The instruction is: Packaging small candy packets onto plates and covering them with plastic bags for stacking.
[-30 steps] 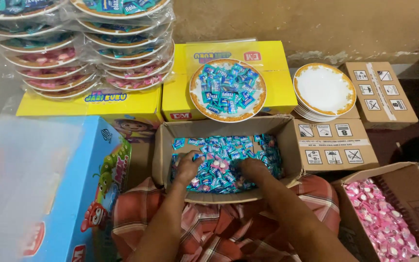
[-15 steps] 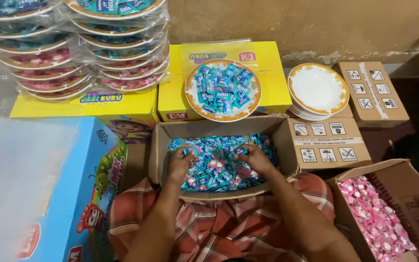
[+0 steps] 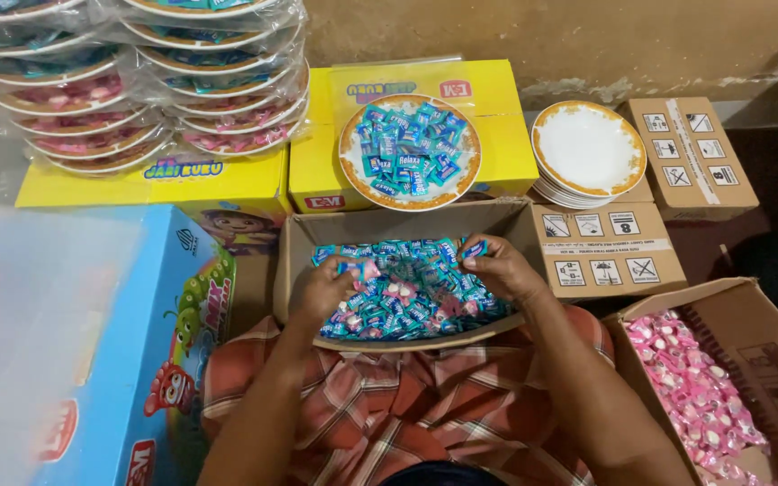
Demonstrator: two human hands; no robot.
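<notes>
Both hands are in the open cardboard box (image 3: 292, 261) on the lap, amid blue wrapped candies (image 3: 407, 292). Left hand (image 3: 324, 290), at the box's left side, has fingers curled together over some candies. Right hand (image 3: 500, 267), near the back right corner, pinches one blue candy (image 3: 474, 248) between its fingertips.

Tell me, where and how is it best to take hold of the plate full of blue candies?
Probably grip the plate by its gold rim at the near edge, coming from below with both hands. It lies flat on the yellow box and is heaped, so keep it level.
</notes>
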